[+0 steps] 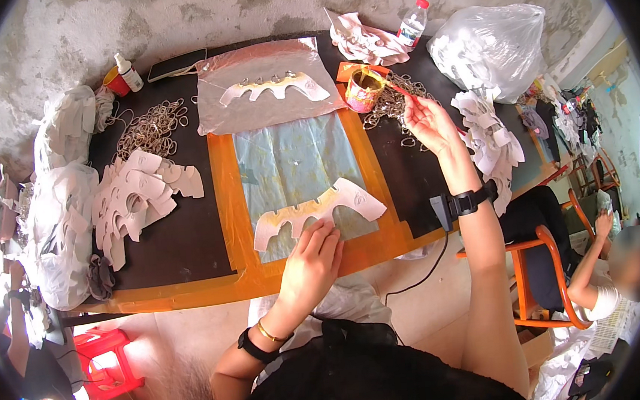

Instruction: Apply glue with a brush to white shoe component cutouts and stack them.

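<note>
My left hand (311,263) lies with its fingers stretched on the lower edge of a pale, curved cut-out piece (350,197). Yellowish smears run along that piece's upper edge. Between the fingertips of my right hand (432,122) is a thin red-handled brush (398,88), its far end at the mouth of a small open can (363,95). Farther off, a similar cut-out piece (275,92) lies on a greyish-pink sheet (216,118), with several metal rings along its upper edge. Blue film (286,157) framed by orange tape (230,207) lies under the near piece.
Piles of metal rings (150,129) and stacked cut-outs (135,192) lie on the left, beside white plastic bags (65,212). At the back right are a bottle (413,23) and a clear bag (490,47). Another person (597,283) is at the right, beside an orange-framed chair (550,257).
</note>
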A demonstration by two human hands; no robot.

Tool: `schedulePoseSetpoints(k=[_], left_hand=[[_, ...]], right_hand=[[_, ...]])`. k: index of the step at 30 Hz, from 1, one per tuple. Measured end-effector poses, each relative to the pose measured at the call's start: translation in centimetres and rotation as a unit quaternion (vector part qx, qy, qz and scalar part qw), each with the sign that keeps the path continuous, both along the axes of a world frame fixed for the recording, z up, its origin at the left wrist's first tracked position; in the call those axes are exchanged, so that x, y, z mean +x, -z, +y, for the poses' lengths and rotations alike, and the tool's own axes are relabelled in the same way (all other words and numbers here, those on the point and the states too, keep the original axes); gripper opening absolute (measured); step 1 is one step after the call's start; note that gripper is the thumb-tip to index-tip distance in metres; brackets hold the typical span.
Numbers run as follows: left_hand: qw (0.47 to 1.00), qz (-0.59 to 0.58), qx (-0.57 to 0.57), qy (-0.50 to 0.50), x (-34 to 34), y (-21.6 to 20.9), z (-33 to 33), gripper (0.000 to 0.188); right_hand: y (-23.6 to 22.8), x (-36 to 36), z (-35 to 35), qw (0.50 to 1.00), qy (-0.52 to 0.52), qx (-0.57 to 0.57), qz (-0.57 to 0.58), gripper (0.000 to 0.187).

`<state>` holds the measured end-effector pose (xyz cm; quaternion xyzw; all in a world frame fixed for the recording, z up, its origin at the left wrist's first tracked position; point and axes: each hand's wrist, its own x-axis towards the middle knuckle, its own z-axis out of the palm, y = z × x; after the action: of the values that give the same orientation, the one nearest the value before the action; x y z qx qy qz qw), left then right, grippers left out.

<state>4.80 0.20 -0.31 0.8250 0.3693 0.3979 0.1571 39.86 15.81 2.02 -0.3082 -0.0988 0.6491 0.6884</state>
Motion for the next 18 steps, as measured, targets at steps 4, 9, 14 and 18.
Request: schedulePoseSetpoints(k=[4,9,14,18], left_hand=[[1.0,-0.001,-0.004,0.0,0.1,-0.1,-0.1,0.019],[1.0,0.004,-0.003,-0.004,0.0,-0.1,-0.2,0.019],[1.0,0.001,-0.005,-0.005,0.1,-0.1,-0.2,0.02],[1.0,0.007,-0.002,-0.005,0.0,-0.2,-0.2,0.021]], right_hand=[[0.4,0.1,-0.2,0.998,-0.01,-0.006,0.065,0.02],[0.6,-0.9,-0.7,0.995,0.019,-0.013,0.094,0.024],[1.0,-0.7,-1.0,0.997,0.017,0.042,0.062,0.025],[1.0,-0.7,-1.2,0.994,-0.001,0.092,0.053,0.022]])
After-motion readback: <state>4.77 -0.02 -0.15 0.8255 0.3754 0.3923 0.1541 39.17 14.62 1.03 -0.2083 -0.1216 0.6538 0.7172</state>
